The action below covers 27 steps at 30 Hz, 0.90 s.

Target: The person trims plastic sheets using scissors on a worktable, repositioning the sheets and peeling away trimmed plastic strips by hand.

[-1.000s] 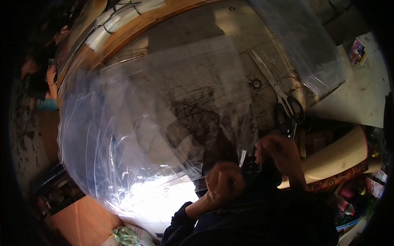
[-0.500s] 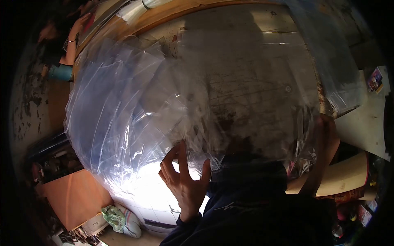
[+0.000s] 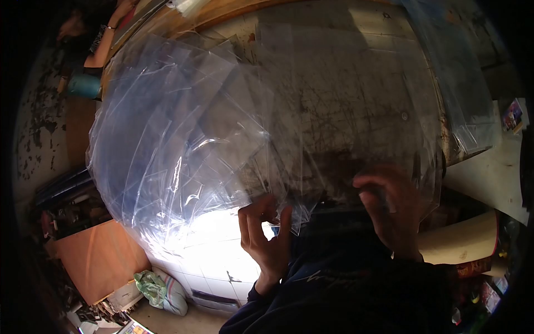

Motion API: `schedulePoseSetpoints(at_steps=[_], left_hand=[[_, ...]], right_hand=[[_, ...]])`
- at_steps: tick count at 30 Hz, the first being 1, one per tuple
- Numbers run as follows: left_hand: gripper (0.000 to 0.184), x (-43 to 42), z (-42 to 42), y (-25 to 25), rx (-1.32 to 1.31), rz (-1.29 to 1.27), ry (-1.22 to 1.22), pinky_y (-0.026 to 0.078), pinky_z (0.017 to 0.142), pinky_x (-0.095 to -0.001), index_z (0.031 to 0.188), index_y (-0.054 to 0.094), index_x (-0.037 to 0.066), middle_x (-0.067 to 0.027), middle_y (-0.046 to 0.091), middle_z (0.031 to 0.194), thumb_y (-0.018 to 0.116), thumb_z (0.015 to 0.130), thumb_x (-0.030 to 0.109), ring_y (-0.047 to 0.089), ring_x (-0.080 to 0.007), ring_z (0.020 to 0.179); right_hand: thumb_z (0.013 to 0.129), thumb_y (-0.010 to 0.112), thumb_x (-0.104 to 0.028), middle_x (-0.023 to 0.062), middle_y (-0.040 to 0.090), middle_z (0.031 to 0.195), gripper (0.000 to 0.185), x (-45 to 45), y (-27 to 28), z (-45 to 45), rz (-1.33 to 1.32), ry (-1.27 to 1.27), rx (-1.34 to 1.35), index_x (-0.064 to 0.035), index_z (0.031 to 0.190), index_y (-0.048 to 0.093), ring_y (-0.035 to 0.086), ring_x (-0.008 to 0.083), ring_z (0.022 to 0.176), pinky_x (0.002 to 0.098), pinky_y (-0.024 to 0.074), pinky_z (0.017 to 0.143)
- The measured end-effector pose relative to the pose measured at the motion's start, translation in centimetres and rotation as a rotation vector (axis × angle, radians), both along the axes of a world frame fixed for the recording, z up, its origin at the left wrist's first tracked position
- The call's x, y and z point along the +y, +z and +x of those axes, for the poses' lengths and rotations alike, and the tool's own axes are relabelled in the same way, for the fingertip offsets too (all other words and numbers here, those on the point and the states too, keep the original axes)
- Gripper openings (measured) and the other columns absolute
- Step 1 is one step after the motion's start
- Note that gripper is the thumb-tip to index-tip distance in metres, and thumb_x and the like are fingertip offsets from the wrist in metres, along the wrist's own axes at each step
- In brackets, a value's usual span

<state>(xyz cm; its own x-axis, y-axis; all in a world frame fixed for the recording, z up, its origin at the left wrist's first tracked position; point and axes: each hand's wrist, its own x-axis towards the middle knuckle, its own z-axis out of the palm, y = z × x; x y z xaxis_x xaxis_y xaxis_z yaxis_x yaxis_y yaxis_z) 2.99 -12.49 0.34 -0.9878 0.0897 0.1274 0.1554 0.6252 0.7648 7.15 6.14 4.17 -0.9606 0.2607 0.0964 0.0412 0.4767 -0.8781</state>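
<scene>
A loose heap of clear plastic sheets [image 3: 183, 111] fans across the left half of the worktop. One wide clear sheet [image 3: 345, 100] lies flat over the scratched surface to its right. At the near edge of the heap, my left hand [image 3: 262, 231] has its thumb and curled fingers drawn together on the plastic; the exact grip is partly hidden by glare. My right hand [image 3: 395, 209] is above the near right part of the wide sheet, its thumb and index finger pointing left with a gap between them. Nothing shows between those fingers.
More clear film [image 3: 456, 83] hangs over the worktop's right side. Another person's arm [image 3: 100, 53] is at the far left, near a blue roll [image 3: 83, 86]. An orange-brown board [image 3: 103, 261] and a sack [image 3: 169, 295] stand below left. A curved cream sheet [image 3: 461, 239] is at right.
My right hand has moved left from the sheet's right edge. My left hand has shifted slightly right, its fingers and thumb closer together. The view has shifted a little.
</scene>
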Motion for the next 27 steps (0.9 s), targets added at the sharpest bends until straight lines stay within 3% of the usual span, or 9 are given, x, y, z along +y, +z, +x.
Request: schedulePoseSetpoints(at_steps=[2, 7, 9, 13, 16, 20, 27], left_hand=[[0.032, 0.3, 0.4, -0.3, 0.163, -0.074, -0.019, 0.045, 0.055, -0.0261, 0.094, 0.059, 0.002, -0.0057, 0.055, 0.078, 0.075, 0.066, -0.002, 0.055, -0.0136, 0.062], [0.03, 1.1, 1.1, -1.3, 0.281, 0.109, -0.089, 0.045, 0.057, -0.0251, 0.087, 0.05, 0.002, -0.0091, 0.059, 0.082, 0.073, 0.068, -0.004, 0.055, -0.0143, 0.063], [0.032, 1.1, 1.3, -0.9, 0.2, 0.186, -0.152, 0.045, 0.058, -0.0247, 0.088, 0.048, 0.002, -0.0098, 0.059, 0.083, 0.072, 0.068, -0.006, 0.056, -0.0161, 0.065], [0.032, 1.2, 0.8, -0.2, 0.08, 0.223, -0.253, 0.047, 0.061, -0.0257, 0.091, 0.05, 0.001, -0.0104, 0.06, 0.086, 0.073, 0.067, 0.0, 0.059, -0.0199, 0.069], [0.034, 0.1, -0.3, -0.2, 0.269, 0.033, -0.277, 0.05, 0.066, -0.0296, 0.096, 0.058, -0.001, -0.0117, 0.059, 0.09, 0.072, 0.069, 0.016, 0.061, -0.0234, 0.079], [0.03, 0.5, -2.4, 0.3, 0.229, -0.129, -0.094, 0.051, 0.067, -0.033, 0.109, 0.061, 0.004, -0.0121, 0.057, 0.089, 0.06, 0.079, 0.0, 0.062, -0.0258, 0.081], [0.031, 1.2, -4.2, 1.5, 0.022, -0.108, -0.139, 0.051, 0.062, -0.033, 0.111, 0.06, 0.003, -0.0129, 0.057, 0.088, 0.059, 0.08, 0.0, 0.062, -0.0238, 0.079]], right_hand=[[0.077, 0.069, -0.011, 0.0103, 0.058, 0.093, 0.023, -2.3, -1.4, -0.7, -0.367, 0.089, -0.173, -0.0009, 0.095, 0.058, 0.059, 0.0158, 0.082, 0.0265, 0.0487, 0.067], [0.076, 0.069, -0.006, 0.0086, 0.058, 0.091, 0.02, -4.0, -2.5, -2.1, -0.305, 0.179, -0.127, -0.0002, 0.092, 0.058, 0.06, 0.0152, 0.079, 0.0252, 0.0493, 0.064], [0.082, 0.063, -0.017, 0.0089, 0.059, 0.086, 0.019, -3.7, -2.6, -2.2, -0.401, 0.202, -0.2, -0.0012, 0.091, 0.058, 0.061, 0.0177, 0.078, 0.0286, 0.0484, 0.064], [0.083, 0.061, -0.012, 0.0091, 0.06, 0.084, 0.013, -3.1, -3.6, -2.1, -0.547, 0.183, -0.17, -0.0005, 0.089, 0.059, 0.061, 0.0178, 0.079, 0.0285, 0.048, 0.065], [0.084, 0.057, -0.001, 0.0072, 0.059, 0.09, 0.009, -2.7, -3.6, -2.2, -0.558, 0.209, -0.244, 0.0005, 0.092, 0.06, 0.059, 0.0128, 0.083, 0.0252, 0.0483, 0.071], [0.086, 0.055, -0.005, 0.0084, 0.061, 0.09, 0.01, -2.3, -3.7, -2.2, -0.644, 0.214, -0.273, 0.0015, 0.092, 0.06, 0.061, 0.0147, 0.083, 0.0267, 0.048, 0.073], [0.086, 0.051, -0.002, 0.0084, 0.06, 0.087, 0.005, -0.8, -4.0, -2.0, -0.771, 0.319, -0.258, 0.0012, 0.087, 0.055, 0.061, 0.0143, 0.083, 0.0273, 0.0491, 0.075]])
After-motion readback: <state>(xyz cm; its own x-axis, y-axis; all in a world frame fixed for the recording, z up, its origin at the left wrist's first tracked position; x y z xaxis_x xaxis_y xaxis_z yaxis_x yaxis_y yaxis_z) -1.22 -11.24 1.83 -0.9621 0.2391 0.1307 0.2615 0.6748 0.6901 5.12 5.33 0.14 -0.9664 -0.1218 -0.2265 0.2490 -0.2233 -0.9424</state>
